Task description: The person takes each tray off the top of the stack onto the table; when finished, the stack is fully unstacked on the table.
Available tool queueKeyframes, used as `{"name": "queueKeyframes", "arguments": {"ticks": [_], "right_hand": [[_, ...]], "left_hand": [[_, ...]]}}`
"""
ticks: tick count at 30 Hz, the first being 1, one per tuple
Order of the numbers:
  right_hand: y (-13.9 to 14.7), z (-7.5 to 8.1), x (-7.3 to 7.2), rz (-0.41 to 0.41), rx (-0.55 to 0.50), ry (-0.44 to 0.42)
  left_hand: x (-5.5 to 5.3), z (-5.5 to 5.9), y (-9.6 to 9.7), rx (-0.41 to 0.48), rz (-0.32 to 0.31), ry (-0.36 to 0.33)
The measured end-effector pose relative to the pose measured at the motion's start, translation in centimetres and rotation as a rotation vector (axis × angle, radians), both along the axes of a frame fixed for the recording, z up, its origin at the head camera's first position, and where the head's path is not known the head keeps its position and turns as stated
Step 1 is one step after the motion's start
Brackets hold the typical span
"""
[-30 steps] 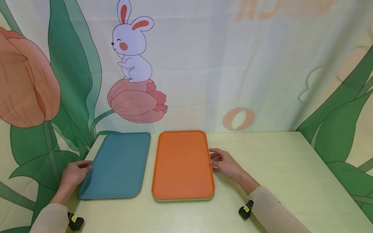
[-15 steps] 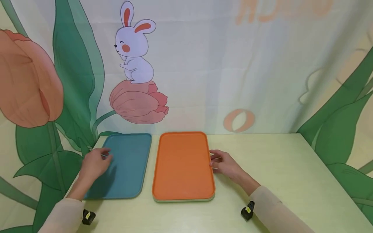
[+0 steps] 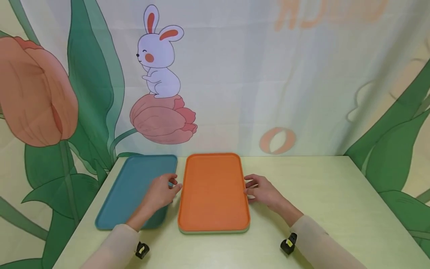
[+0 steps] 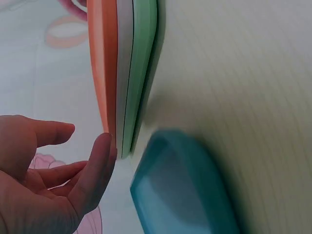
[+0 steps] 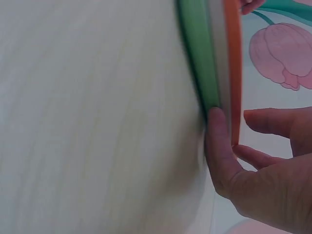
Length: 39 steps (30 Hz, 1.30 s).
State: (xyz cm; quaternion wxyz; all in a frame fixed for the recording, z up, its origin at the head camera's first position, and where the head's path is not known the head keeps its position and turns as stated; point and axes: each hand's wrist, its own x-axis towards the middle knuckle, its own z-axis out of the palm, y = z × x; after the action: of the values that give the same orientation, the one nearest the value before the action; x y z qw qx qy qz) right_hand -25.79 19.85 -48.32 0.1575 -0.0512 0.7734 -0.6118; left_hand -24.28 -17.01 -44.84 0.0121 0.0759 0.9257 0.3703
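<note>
A rectangular orange tray (image 3: 215, 190) tops a stack on the table. Below it in the left wrist view lie a pale grey tray (image 4: 125, 53) and a green tray (image 4: 143, 53). To the left of the stack a blue tray (image 3: 132, 183) rests flat on the table. My left hand (image 3: 161, 192) hovers over the blue tray's right side, fingertips close to the stack's left edge, holding nothing. My right hand (image 3: 267, 194) is at the stack's right edge. One of its fingers (image 5: 222, 146) touches the side of the trays, while the thumb stands off the orange rim.
The pale wooden table (image 3: 312, 198) extends to the right of the stack and in front of it. Behind it hangs a curtain (image 3: 218, 74) printed with a rabbit and tulips.
My left hand has left the blue tray's left edge and moved right across that tray to the stack's left side. My right hand has stayed by the stack's right edge.
</note>
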Motion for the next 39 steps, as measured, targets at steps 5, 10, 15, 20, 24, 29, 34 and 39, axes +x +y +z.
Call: {"name": "queueKeyframes", "arguments": {"ticks": [5, 10, 15, 20, 24, 29, 34, 39], "right_hand": [[0.2, 0.4, 0.6, 0.02, 0.016, -0.016], [0.0, 0.2, 0.9, 0.025, 0.0, -0.007], [-0.1, 0.0, 1.0, -0.004, 0.008, 0.0], [-0.3, -0.1, 1.1, -0.043, 0.03, 0.008], [-0.4, -0.1, 1.1, -0.069, 0.027, 0.003], [-0.9, 0.0, 1.1, -0.088, 0.034, 0.003], [-1.9, -0.1, 0.7, -0.09, 0.036, 0.007], [-2.9, -0.1, 0.4, -0.115, 0.027, -0.003]], "left_hand": [[-0.4, -0.6, 1.6, -0.03, -0.005, -0.046], [-0.6, -1.3, 2.1, -0.119, -0.019, -0.046], [-0.8, -1.7, 2.1, -0.122, -0.012, -0.049], [-0.9, -2.1, 1.8, -0.075, -0.023, -0.062], [-0.9, -2.3, 1.7, -0.055, -0.006, -0.056], [-1.0, -2.3, 1.7, -0.099, 0.02, -0.043], [-1.1, -2.2, 1.0, -0.094, 0.05, -0.067], [-1.7, -1.6, 0.0, -0.117, 0.047, -0.089]]}}
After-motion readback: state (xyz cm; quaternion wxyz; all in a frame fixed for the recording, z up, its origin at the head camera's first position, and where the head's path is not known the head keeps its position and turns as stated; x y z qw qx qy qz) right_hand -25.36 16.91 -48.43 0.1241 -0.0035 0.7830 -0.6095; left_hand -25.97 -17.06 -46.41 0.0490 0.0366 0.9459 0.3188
